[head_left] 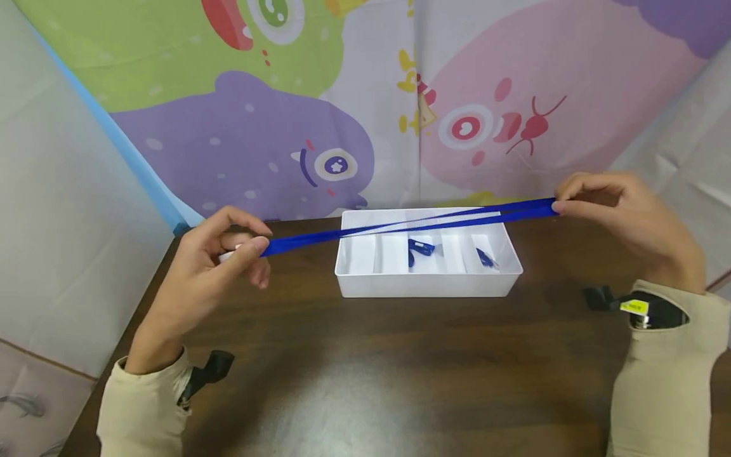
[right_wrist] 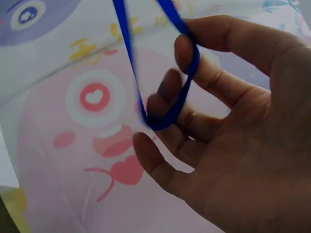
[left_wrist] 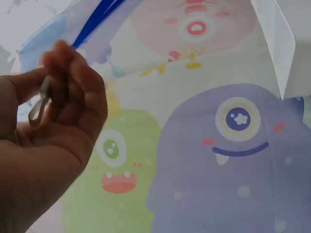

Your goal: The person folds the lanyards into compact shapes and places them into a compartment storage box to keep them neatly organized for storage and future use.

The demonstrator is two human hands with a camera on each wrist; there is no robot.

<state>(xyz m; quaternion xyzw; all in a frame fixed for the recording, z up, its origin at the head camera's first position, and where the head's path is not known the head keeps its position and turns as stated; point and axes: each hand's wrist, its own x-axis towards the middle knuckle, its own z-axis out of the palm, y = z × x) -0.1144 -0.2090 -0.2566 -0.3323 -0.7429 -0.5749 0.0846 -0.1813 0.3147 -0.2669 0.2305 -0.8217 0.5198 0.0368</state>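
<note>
A blue lanyard (head_left: 457, 222) stretches nearly level between the two hands, above the back part of a white divided box. Its clip end is pinched between thumb and fingers of the left hand (head_left: 197, 276); a small pale clip (left_wrist: 40, 104) sticks out below those fingers in the left wrist view. At the other end, the right hand (head_left: 634, 222) pinches the looped strap between thumb and index finger. In the right wrist view the loop (right_wrist: 167, 119) hangs round past the other, loosely bent fingers. The two strands cross over the box.
The white box (head_left: 425, 285) stands on the dark wooden table (head_left: 434, 368). One middle compartment holds dark blue items (head_left: 421, 247), and another small blue piece (head_left: 485, 258) lies at its right end. A cartoon-printed cloth (head_left: 240, 152) hangs behind the table.
</note>
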